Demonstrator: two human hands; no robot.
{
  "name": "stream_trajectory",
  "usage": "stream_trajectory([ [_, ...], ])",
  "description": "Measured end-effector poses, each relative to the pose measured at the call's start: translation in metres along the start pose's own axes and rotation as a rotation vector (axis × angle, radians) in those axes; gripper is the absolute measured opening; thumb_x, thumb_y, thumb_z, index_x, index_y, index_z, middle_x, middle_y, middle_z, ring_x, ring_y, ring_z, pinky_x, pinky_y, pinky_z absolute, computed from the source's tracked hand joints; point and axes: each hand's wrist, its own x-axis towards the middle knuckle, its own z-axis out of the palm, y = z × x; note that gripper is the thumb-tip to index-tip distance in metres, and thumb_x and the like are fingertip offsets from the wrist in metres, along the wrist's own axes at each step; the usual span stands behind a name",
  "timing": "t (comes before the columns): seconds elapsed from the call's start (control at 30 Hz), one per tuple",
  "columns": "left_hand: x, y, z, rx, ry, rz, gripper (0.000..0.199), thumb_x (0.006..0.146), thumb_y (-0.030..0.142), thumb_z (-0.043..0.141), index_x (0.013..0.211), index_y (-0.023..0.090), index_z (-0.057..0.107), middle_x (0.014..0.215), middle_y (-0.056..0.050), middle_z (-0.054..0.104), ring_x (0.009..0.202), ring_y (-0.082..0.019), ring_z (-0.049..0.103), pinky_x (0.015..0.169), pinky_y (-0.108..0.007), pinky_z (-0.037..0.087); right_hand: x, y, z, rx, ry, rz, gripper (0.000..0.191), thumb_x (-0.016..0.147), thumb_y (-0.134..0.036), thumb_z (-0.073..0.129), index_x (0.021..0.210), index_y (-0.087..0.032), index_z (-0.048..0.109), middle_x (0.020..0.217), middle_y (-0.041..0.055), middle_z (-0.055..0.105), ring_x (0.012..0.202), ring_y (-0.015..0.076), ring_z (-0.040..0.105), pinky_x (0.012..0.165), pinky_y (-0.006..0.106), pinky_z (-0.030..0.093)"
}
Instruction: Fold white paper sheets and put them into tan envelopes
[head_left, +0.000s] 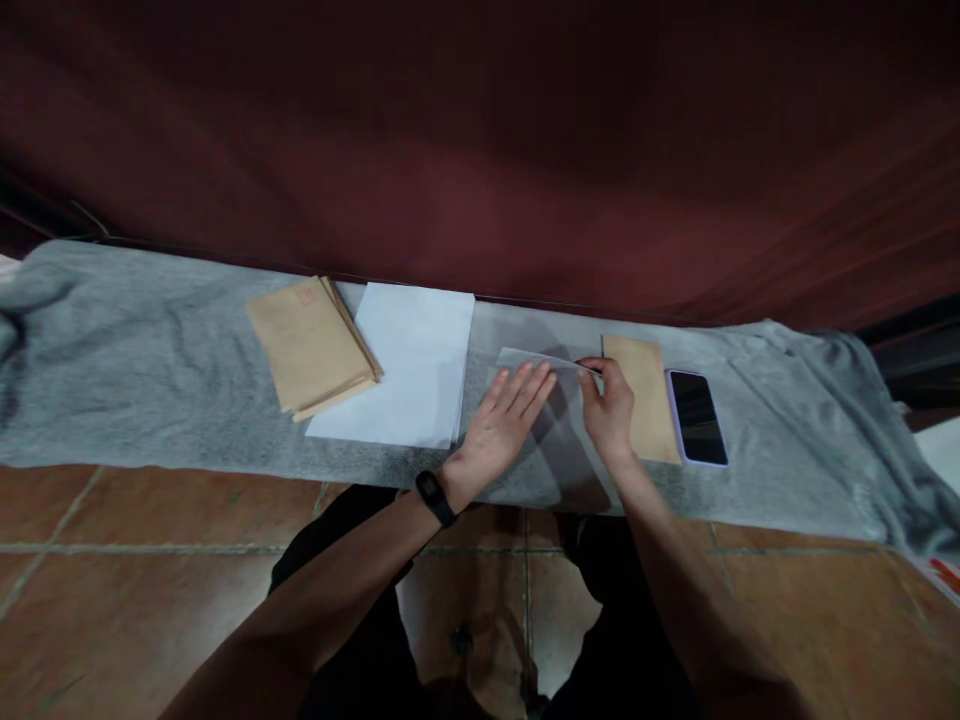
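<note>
A thin white sheet of paper (565,363) lies on the grey cloth between my hands, apparently folded, with its far edge raised a little. My left hand (511,405) rests on it with the fingers stretched out flat, and a black band circles that wrist. At the sheet's right end, my right hand (609,405) pinches the paper between thumb and fingers. Just right of that hand lies a brown envelope (646,400), partly covered by it. To my left is a stack of white paper (420,365), overlapped by a pile of brown envelopes (311,345) bearing a faint red mark.
A phone (697,418) in a light purple case lies right of the single envelope. Grey cloth (165,370) covers the long, narrow surface. A dark red curtain-like cloth (480,200) rises behind it. My legs and the tiled floor (187,600) are below.
</note>
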Motion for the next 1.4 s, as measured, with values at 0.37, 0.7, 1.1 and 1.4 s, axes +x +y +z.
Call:
stream_trajectory([
  [0.37,-0.002,0.003,-0.003,0.043,-0.027,0.127,0.059,0.102,0.009,0.034,0.161,0.010,0.033,0.171,-0.015,0.029,0.160,-0.027,0.018,0.132,-0.052,0.023,-0.027,0.010,-0.009,-0.027,-0.466,-0.171,0.028,0.093,-0.017,0.047,0.106,-0.026,0.070,0.113,0.0064,0.075,0.115,0.0250,0.067,0.106,0.046,0.052],
  [0.7,-0.012,0.008,0.023,0.051,-0.132,0.146,0.050,0.098,0.007,0.042,0.147,-0.002,0.052,0.157,-0.026,0.048,0.148,-0.030,0.047,0.124,-0.044,0.039,-0.039,0.009,-0.030,-0.053,-0.713,-0.237,0.048,0.077,-0.001,0.047,0.113,-0.024,0.070,0.134,0.0049,0.071,0.126,0.0219,0.065,0.114,0.046,0.048],
  [1.1,-0.015,0.035,0.021,0.101,-0.145,0.076,0.052,0.097,0.008,0.037,0.144,-0.007,0.054,0.153,-0.028,0.052,0.139,-0.034,0.056,0.110,-0.046,0.049,-0.052,-0.001,-0.004,-0.290,-0.585,-0.144,0.048,0.104,-0.022,0.038,0.147,-0.015,0.058,0.154,0.0124,0.057,0.144,0.0249,0.051,0.124,0.048,0.039],
  [1.4,-0.017,0.036,0.027,-0.062,-0.070,-0.007,0.058,0.100,0.028,0.045,0.148,-0.004,0.049,0.158,-0.028,0.046,0.150,-0.036,0.043,0.122,-0.052,0.036,-0.062,-0.008,0.009,-0.392,-0.508,-0.102,0.052,0.107,-0.024,0.030,0.150,-0.010,0.055,0.159,0.0155,0.051,0.150,0.0251,0.044,0.130,0.052,0.025],
])
